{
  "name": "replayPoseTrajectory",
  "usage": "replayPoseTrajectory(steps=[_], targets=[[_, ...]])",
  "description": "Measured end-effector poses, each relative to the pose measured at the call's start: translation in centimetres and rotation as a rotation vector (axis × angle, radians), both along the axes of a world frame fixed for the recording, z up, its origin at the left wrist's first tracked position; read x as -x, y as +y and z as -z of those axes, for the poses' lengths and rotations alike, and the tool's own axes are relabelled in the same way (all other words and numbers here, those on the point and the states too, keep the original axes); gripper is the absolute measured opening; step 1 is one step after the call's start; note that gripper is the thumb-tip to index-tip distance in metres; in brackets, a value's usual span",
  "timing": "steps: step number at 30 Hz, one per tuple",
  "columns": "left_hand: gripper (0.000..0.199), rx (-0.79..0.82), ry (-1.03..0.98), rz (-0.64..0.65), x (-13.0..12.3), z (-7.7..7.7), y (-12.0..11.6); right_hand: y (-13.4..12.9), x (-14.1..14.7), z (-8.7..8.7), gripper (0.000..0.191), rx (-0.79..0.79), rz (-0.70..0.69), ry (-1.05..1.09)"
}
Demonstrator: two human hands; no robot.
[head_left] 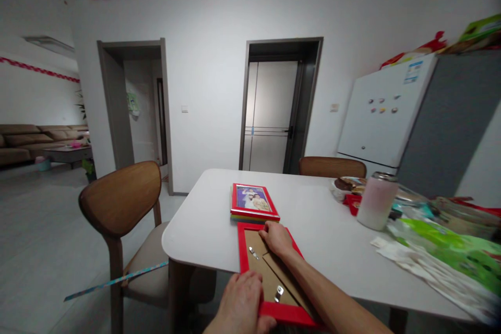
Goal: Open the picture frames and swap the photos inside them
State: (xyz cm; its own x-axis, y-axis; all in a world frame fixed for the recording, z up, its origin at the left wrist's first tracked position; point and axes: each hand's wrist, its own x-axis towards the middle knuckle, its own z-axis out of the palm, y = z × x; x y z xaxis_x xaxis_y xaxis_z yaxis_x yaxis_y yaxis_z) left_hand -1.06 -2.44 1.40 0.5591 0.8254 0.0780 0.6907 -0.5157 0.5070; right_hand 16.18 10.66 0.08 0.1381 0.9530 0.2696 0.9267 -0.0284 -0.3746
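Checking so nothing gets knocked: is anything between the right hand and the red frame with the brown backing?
Nothing visible is: the right hand touches the red frame near its far edge. The framed photo lies just beyond, and the pink bottle stands off to the right.

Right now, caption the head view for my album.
Left hand and right hand on a red frame, backing up, framed photo just beyond.

A white table with rounded corners carries a pink-and-white bottle. Well left of the bottle lies a stack of red-framed pictures; just beside its left side sits a red packet; to its right, nearer the viewer, spread green plastic packaging and crumpled white cloth.
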Motion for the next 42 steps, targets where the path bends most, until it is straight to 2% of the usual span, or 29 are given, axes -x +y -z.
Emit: replayPoseTrajectory(steps=[3, 7, 10, 15, 20, 24, 28, 32, 35, 42], targets=[[0.064, 0.01, 0.005, 0.009, 0.1, 0.2, 0.1, -1.3, 0.5, -0.3, 0.024, -0.032, -0.114, 0.009], [0.061, -0.015, -0.029, 0.003, 0.4, 0.1, 0.0, -3.5, 1.6, -0.3, 0.023, -0.029, -0.347, 0.02], [0.061, -0.02, -0.033, -0.003, 0.6, -0.2, 0.0, -4.6, 2.3, 0.0, 0.024, -0.023, -0.443, 0.019], [0.06, -0.013, -0.012, -0.007, 0.8, -0.7, 0.0, -5.3, 2.9, 0.0, 0.023, -0.074, -0.527, -0.014], [0.06, -0.024, -0.015, 0.001, 1.0, -0.5, 0.4, -6.1, 2.6, -0.8, 0.026, -0.085, -0.564, -0.041], [0.057, -0.036, -0.042, -0.035, 1.4, 0.0, 1.1, -8.5, 1.1, -1.8, 0.025, -0.053, -0.628, -0.003], [0.056, -0.046, -0.076, -0.043, 2.0, 0.6, 1.8, -11.2, -0.2, -2.2, 0.029, -0.001, -0.716, -0.096], [0.055, -0.056, -0.094, -0.036, 2.2, 0.8, 2.0, -12.0, -0.2, -2.2, 0.028, -0.007, -0.689, -0.137], [0.056, -0.067, -0.095, -0.017, 2.3, 0.6, 2.1, -12.0, 0.0, -2.2, 0.027, -0.011, -0.704, -0.152], [0.045, -0.065, -0.094, 0.029, 2.4, -0.4, 1.8, -13.3, 0.0, -2.9, 0.023, -0.05, -0.754, -0.216]])
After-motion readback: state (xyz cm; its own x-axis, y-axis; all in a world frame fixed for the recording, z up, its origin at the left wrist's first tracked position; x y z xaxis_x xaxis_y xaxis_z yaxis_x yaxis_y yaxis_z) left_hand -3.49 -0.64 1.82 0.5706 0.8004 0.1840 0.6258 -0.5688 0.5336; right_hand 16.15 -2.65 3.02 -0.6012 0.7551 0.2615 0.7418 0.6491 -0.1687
